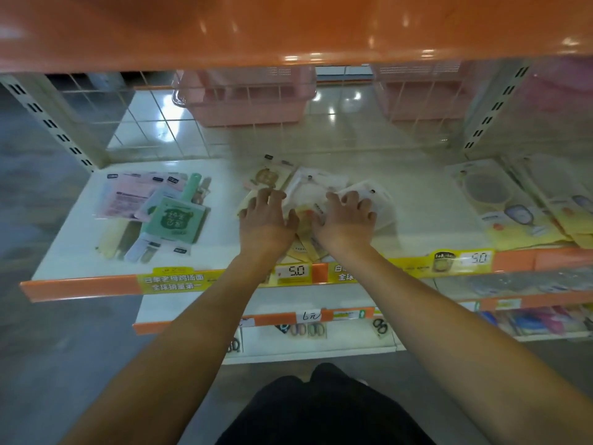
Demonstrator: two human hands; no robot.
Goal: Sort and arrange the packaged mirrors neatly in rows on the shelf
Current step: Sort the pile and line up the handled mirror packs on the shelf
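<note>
Loose packaged mirrors [316,191] overlapping mid-shelf [417,213], pale, flat

Both bare arms reach forward over the shelf [80,245] edge. The left hand [266,216] and right hand [345,216] lie palm-down side by side, fingers spread and slightly bent.

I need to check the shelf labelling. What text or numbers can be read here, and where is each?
"5.0": price tag on the shelf edge, below the left hand.
"5.0": second price tag, to the right of the right hand.
"日本老母鸡汤面 全球销量第一": yellow strip on the shelf edge.
"6元": handwritten tag on the lower shelf.
Print on the green package and the other packages: too blurred to read.
</note>
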